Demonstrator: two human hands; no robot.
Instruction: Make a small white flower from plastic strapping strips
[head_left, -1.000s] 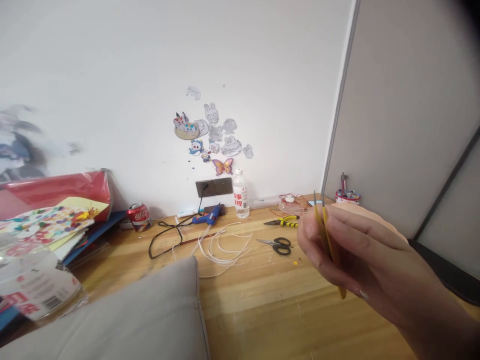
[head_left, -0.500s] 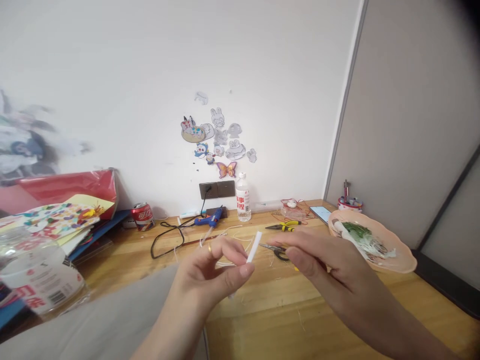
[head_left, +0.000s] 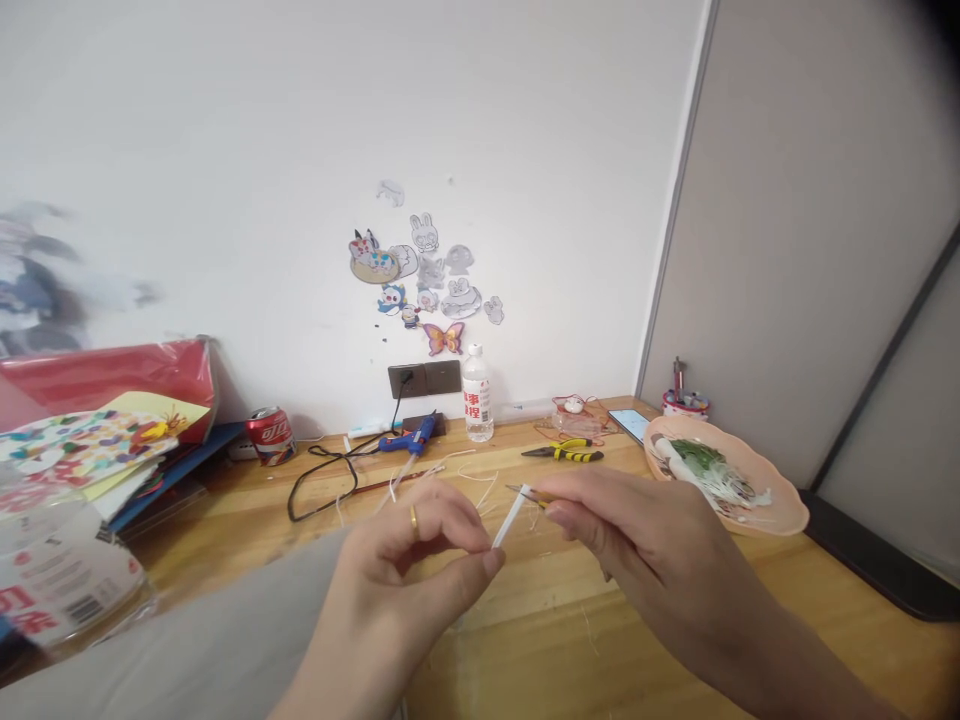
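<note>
My left hand (head_left: 409, 570) pinches a short white strip (head_left: 511, 518) between thumb and forefinger, its free end tilted up to the right; a gold ring sits on one finger. My right hand (head_left: 645, 545) grips yellow tweezers (head_left: 531, 493), whose tips meet the top end of the strip. Both hands hover above the wooden table (head_left: 525, 640), close together. Loose white strips (head_left: 465, 475) lie on the table behind them.
A blue glue gun (head_left: 409, 437) with black cord, a water bottle (head_left: 477, 395), yellow pliers (head_left: 564, 453), a red can (head_left: 271, 435), a pink dish (head_left: 724, 478) of scraps, a phone and a pen cup stand along the back. Coloured paper is stacked left; grey cloth lies below.
My left hand came into view holding the white strip. My right hand dropped from an upright pose and brought the tweezer tips to the strip's end.
</note>
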